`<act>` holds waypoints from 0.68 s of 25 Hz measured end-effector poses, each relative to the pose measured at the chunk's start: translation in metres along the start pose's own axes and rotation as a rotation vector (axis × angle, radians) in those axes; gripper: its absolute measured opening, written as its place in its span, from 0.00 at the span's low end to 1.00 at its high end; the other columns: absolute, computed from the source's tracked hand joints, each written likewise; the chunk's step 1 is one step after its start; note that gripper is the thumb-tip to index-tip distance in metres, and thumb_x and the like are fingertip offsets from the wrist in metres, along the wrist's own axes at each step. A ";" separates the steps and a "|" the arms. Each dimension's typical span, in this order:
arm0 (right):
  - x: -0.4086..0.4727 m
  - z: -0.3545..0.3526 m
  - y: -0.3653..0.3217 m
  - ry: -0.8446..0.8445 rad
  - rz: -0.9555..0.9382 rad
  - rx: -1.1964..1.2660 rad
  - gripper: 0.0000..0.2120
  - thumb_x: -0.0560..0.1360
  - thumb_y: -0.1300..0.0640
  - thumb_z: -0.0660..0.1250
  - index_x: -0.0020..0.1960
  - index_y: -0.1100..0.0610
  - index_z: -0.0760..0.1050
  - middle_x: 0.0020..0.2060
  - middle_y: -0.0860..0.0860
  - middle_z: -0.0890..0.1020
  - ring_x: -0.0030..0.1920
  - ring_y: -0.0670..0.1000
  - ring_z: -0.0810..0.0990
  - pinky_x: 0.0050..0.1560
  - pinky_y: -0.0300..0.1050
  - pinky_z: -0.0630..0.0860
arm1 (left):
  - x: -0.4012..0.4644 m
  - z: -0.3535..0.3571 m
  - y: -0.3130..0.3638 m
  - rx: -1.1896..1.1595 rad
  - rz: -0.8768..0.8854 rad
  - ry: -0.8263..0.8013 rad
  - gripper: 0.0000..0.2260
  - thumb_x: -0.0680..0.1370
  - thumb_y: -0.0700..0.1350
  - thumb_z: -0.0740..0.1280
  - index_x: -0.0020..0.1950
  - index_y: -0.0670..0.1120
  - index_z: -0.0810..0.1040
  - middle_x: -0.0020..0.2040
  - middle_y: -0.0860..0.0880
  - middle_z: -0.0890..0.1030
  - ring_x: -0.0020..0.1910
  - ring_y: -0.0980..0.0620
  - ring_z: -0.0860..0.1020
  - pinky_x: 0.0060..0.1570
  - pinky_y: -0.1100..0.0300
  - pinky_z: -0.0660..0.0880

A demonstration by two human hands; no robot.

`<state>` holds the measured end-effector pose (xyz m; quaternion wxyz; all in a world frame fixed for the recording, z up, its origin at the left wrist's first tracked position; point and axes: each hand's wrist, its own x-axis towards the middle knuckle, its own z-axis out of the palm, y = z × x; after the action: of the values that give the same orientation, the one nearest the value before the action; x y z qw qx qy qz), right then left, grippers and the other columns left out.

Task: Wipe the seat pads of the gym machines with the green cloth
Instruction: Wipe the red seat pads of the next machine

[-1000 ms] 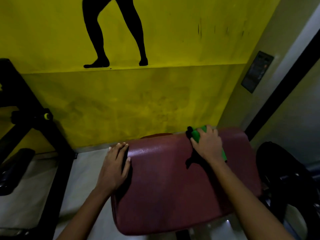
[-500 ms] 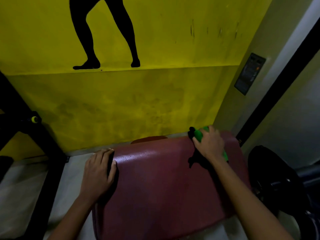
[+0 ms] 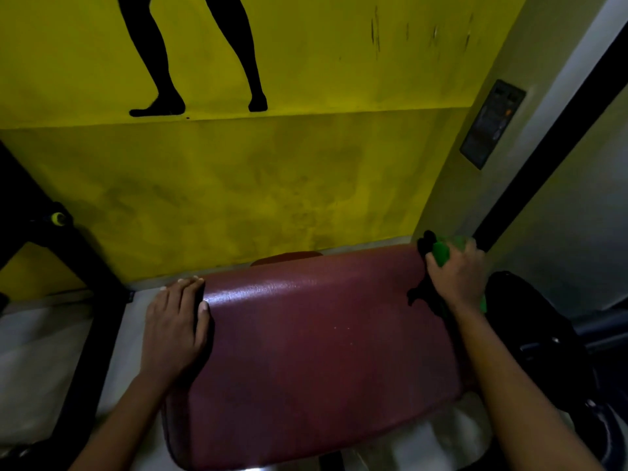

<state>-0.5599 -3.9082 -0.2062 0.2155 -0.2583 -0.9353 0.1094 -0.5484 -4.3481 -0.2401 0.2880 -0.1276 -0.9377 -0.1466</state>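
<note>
The seat pad is dark red, with a fine leather-like grain and a pale shine along its far edge. The cloth at the far right corner of the pad is bright green, with a black part on its left side. The wall behind is yellow, with darker cloudy stains on its lower part and some thin dark scratches at the far right. On the wall is a black silhouette of two legs. The frame on the left is black, with a small yellow-green knob. The floor is pale grey.
</note>
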 end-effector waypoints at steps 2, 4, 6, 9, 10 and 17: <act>-0.004 -0.001 0.002 0.047 0.136 0.029 0.20 0.74 0.50 0.66 0.60 0.63 0.76 0.61 0.63 0.70 0.59 0.65 0.69 0.53 0.58 0.72 | 0.001 0.002 -0.001 0.022 0.000 0.006 0.20 0.78 0.47 0.53 0.60 0.36 0.75 0.57 0.38 0.78 0.56 0.38 0.75 0.60 0.45 0.66; -0.028 0.006 -0.014 0.097 0.090 0.045 0.21 0.72 0.52 0.69 0.59 0.63 0.76 0.61 0.64 0.71 0.58 0.66 0.70 0.53 0.59 0.72 | 0.001 0.003 0.000 0.043 -0.005 0.010 0.20 0.78 0.47 0.53 0.60 0.36 0.75 0.58 0.37 0.77 0.56 0.37 0.75 0.61 0.44 0.66; -0.060 0.014 -0.030 0.147 -0.117 0.036 0.22 0.68 0.53 0.72 0.59 0.61 0.77 0.59 0.64 0.73 0.53 0.65 0.73 0.48 0.57 0.74 | 0.001 0.004 0.002 0.054 0.000 0.016 0.20 0.78 0.46 0.53 0.60 0.36 0.75 0.58 0.37 0.77 0.56 0.36 0.75 0.62 0.43 0.66; -0.069 0.018 -0.022 0.124 -0.444 -0.040 0.25 0.65 0.52 0.74 0.60 0.56 0.77 0.58 0.61 0.74 0.50 0.63 0.74 0.44 0.54 0.76 | 0.000 0.005 0.001 0.066 0.002 -0.002 0.20 0.78 0.46 0.52 0.61 0.36 0.75 0.59 0.37 0.77 0.58 0.37 0.74 0.64 0.42 0.65; -0.059 0.015 -0.015 0.130 -0.466 -0.051 0.25 0.65 0.52 0.74 0.60 0.57 0.77 0.57 0.62 0.74 0.50 0.64 0.74 0.43 0.54 0.77 | -0.002 0.006 0.003 0.070 -0.008 -0.005 0.20 0.78 0.46 0.52 0.62 0.36 0.74 0.60 0.37 0.76 0.60 0.37 0.73 0.65 0.42 0.64; -0.070 0.015 -0.049 0.161 -0.066 0.065 0.23 0.68 0.53 0.73 0.60 0.60 0.76 0.59 0.64 0.73 0.54 0.66 0.73 0.48 0.59 0.74 | -0.013 0.007 0.007 0.104 -0.040 -0.035 0.22 0.79 0.46 0.51 0.69 0.36 0.70 0.67 0.37 0.73 0.68 0.39 0.69 0.71 0.46 0.55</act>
<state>-0.5343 -3.9882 -0.2279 0.3018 -0.2284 -0.9189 0.1112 -0.5393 -4.3407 -0.2516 0.2747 -0.0964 -0.9513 -0.1010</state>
